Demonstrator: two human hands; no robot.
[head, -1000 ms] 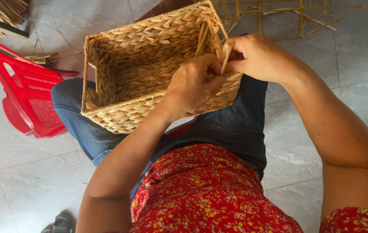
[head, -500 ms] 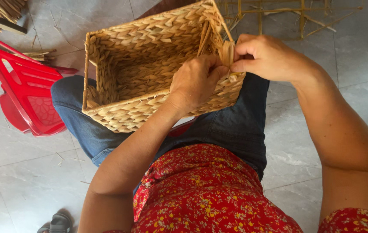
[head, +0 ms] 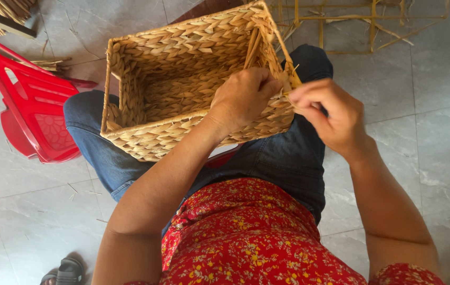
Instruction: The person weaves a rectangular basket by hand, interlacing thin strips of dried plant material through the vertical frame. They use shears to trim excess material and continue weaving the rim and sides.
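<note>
Resting across the person's lap in the upper middle of the frame, the woven basket is a rectangular box of pale straw-coloured plaited fibre, tipped so its open mouth faces the camera and its inside is visible. The left hand lies over the basket's near right corner, its fingers curled down onto the rim and closed against the weave there. The right hand sits just beside it, right of centre and outside the basket's right wall, with thumb and fingertips pinched together on a thin loose fibre strand that sticks out of that same corner. The two hands nearly meet at the rim, so the corner itself is mostly hidden under them, and how the strand runs through the weave cannot be told. Below the basket are blue jeans and, at the bottom of the frame, a red flowered top. A red plastic chair lies at the left edge, on a grey tiled floor. A frame of thin pale sticks lies on the floor at the upper right, and a bundle of dried fibre shows in the upper left corner. A dark sandal peeks in at the lower left.
</note>
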